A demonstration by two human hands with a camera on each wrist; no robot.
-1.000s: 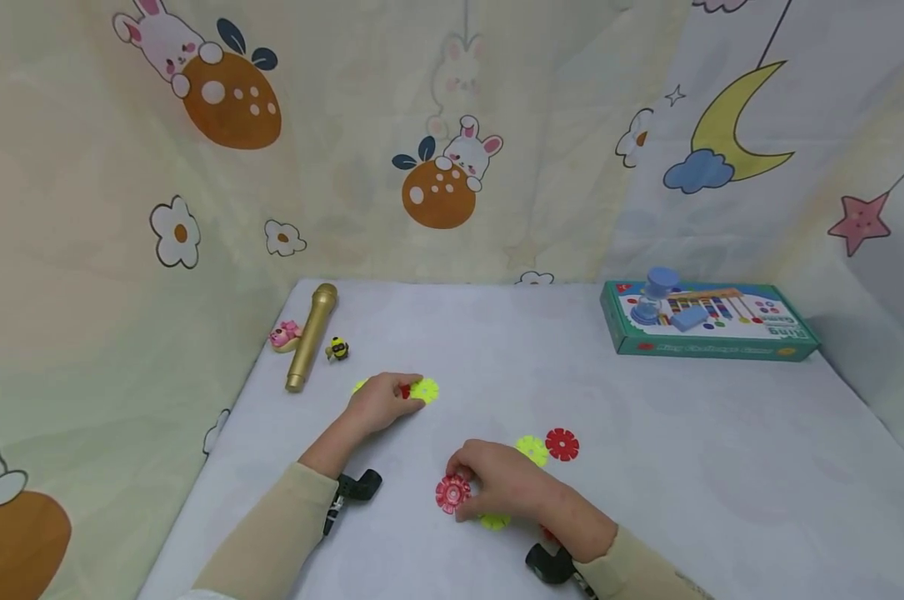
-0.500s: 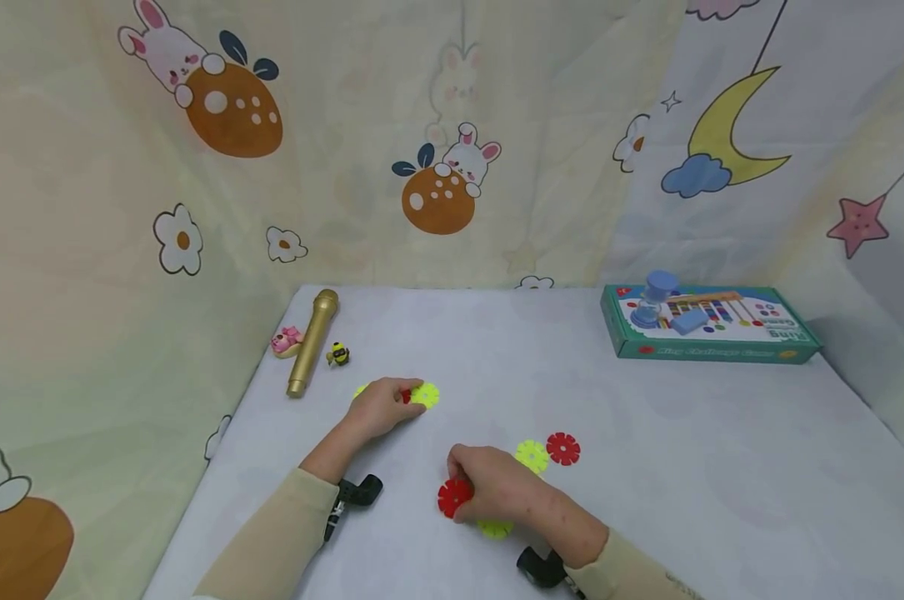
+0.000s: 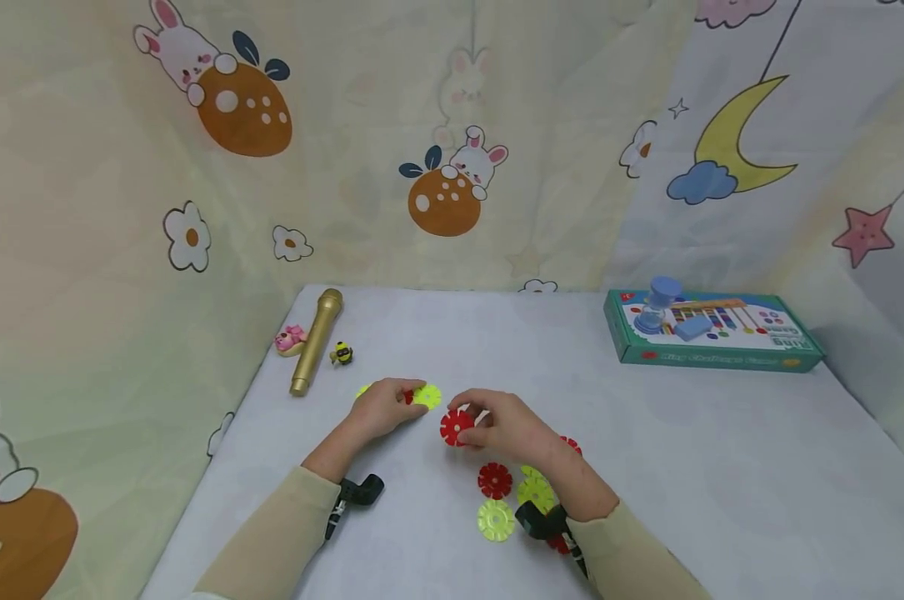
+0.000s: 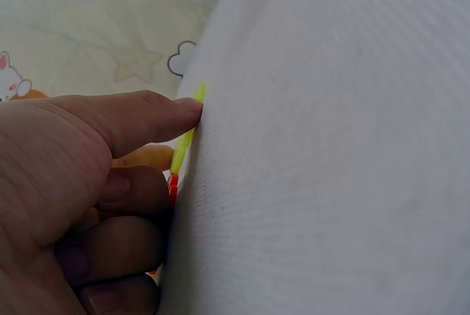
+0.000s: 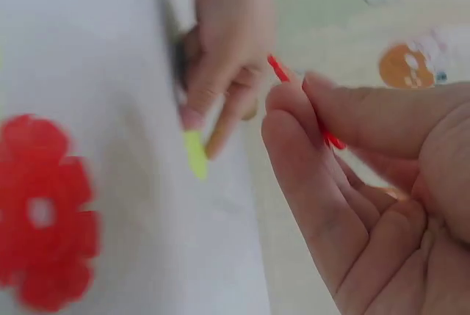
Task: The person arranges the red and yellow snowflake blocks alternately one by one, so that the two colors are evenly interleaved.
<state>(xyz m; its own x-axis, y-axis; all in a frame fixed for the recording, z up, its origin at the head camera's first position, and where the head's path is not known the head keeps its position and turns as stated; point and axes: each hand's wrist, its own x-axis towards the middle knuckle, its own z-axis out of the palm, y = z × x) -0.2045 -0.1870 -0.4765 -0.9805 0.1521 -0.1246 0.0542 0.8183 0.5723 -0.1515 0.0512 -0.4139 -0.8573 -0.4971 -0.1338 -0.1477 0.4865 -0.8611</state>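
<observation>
In the head view my right hand [image 3: 507, 425] pinches a red notched, flower-shaped disc [image 3: 455, 427] between thumb and fingers. The right wrist view shows this red disc [image 5: 334, 139] edge-on, held off the table. My left hand [image 3: 384, 408] rests on the table, thumb and index finger at opposite edges of a yellow flower-shaped disc [image 3: 428, 397]. A red disc [image 3: 409, 397] adjoins that yellow one, and another yellow disc [image 3: 362, 390] shows behind the hand; the row is partly hidden by the left hand. In the left wrist view the thumb touches the yellow disc [image 4: 183, 142].
Near my right forearm lie a red disc [image 3: 495, 481], a yellow disc [image 3: 496, 520] and several others, partly covered. At the back left are a gold microphone [image 3: 317, 342], a pink figure [image 3: 290, 340] and a bee figure [image 3: 342, 353]. A green game box [image 3: 714, 358] stands back right.
My right hand has carried the red disc away from me, close to the left hand's row, uncovering discs on the table. The disc had turned over in its fingers. My left hand stays put.
</observation>
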